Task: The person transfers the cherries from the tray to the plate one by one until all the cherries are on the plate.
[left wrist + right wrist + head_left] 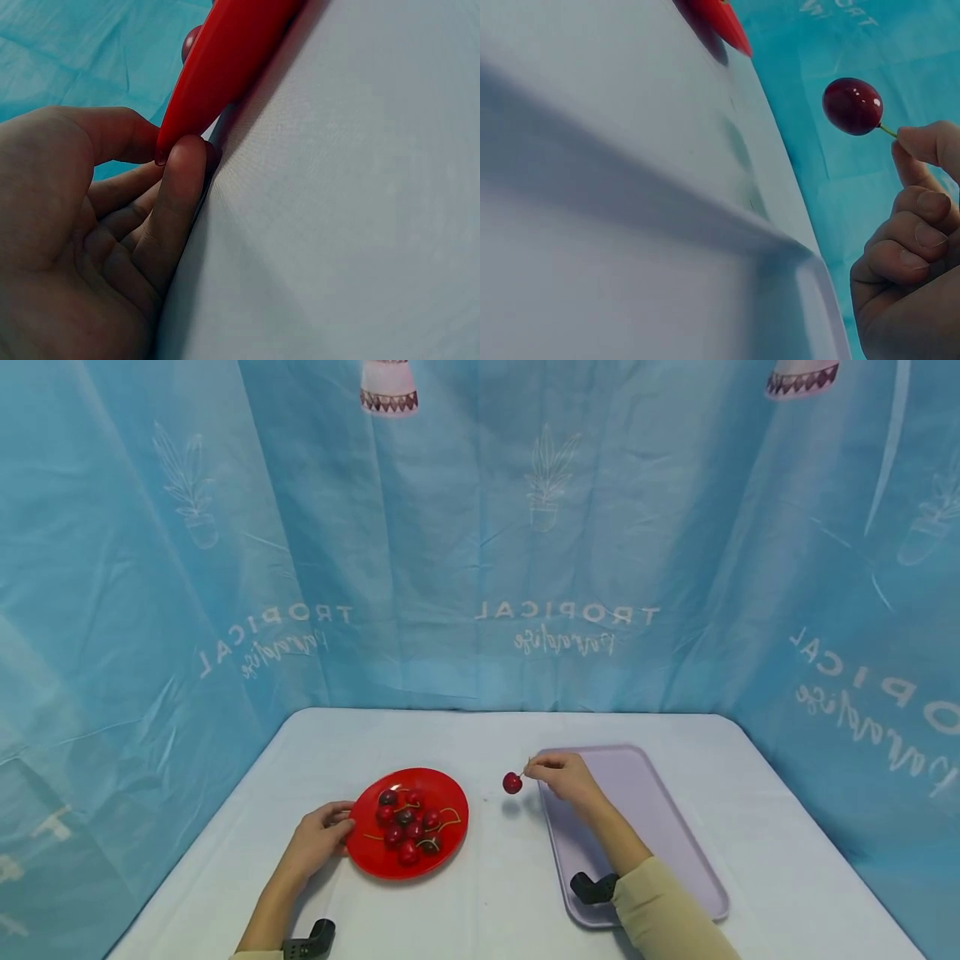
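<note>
A red plate [368,853] bears a heap of several dark red cherries [407,852] with green stems. My left hand [317,839] grips its left rim; in the left wrist view the thumb and a finger pinch the edge of the plate [217,75]. Between thumb and forefinger, my right hand [567,777] pinches one cherry [512,783] by its stem. That cherry [853,106] hangs in the air, between the plate and a pale purple tray [630,793]. The right hand is over the tray's far left corner.
Everything stands on a table with a white cloth [487,893]. Blue printed curtains [480,527] rise behind it and on both sides. The tray [615,255] has a low raised rim, and its bare floor shows in the right wrist view.
</note>
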`<control>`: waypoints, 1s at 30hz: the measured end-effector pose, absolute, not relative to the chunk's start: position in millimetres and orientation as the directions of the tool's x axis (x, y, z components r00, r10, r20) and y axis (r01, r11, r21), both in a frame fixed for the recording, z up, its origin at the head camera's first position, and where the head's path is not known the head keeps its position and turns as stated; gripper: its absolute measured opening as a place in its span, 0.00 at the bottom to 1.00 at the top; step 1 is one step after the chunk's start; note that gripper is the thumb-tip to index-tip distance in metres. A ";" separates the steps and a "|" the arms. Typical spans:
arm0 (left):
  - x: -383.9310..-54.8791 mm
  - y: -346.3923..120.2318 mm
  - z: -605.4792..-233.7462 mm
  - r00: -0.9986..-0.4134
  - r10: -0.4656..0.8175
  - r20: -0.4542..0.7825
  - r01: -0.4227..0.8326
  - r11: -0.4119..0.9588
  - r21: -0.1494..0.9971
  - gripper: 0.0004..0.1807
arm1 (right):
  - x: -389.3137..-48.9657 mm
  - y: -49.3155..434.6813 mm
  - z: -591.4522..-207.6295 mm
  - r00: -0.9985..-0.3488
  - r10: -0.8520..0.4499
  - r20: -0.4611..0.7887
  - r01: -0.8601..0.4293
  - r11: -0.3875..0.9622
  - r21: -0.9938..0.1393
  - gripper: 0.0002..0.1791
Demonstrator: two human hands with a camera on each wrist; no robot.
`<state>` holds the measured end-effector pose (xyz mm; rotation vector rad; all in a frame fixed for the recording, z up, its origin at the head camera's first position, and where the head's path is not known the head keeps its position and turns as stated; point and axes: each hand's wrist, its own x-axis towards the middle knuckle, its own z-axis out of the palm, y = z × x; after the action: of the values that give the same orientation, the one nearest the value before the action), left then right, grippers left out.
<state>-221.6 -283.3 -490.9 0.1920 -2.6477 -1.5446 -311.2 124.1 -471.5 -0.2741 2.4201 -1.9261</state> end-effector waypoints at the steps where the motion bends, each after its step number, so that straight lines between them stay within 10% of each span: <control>1: -221.4 -283.3 -491.4 -0.990 -0.142 -0.003 -0.073 0.490 0.868 0.22 | -311.2 122.3 -472.0 -0.983 -0.164 0.083 -0.118 0.216 -0.969 0.08; 30: -226.8 -284.5 -496.8 -0.988 -0.152 -0.004 -0.078 0.482 0.873 0.22 | -315.3 65.8 -475.6 -0.977 -0.211 0.046 -0.101 0.259 -0.961 0.10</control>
<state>-226.8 -284.5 -496.8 0.2051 -2.6407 -1.5486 -315.3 65.8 -475.6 -0.3001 2.4184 -1.8342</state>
